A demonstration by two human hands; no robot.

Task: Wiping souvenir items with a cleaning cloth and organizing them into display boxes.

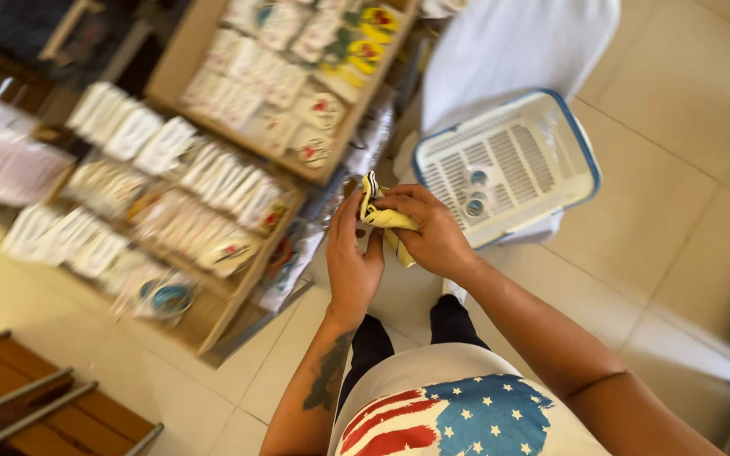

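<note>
The person is standing over a tiled floor and holding a small yellow patterned cloth (384, 221) at waist height, just in front of a wooden display rack (213, 160) packed with small wrapped items. The right hand (434, 236) is clamping the cloth with fingers curled shut around it, while the left hand (351, 262) is pressing against its other side, fingers mostly straight and lightly pinching. The white basket with a blue rim (513, 165) is sitting just beyond the hands, holding only a few small round pieces, so the cloth is not yet in it or on the rack
</note>
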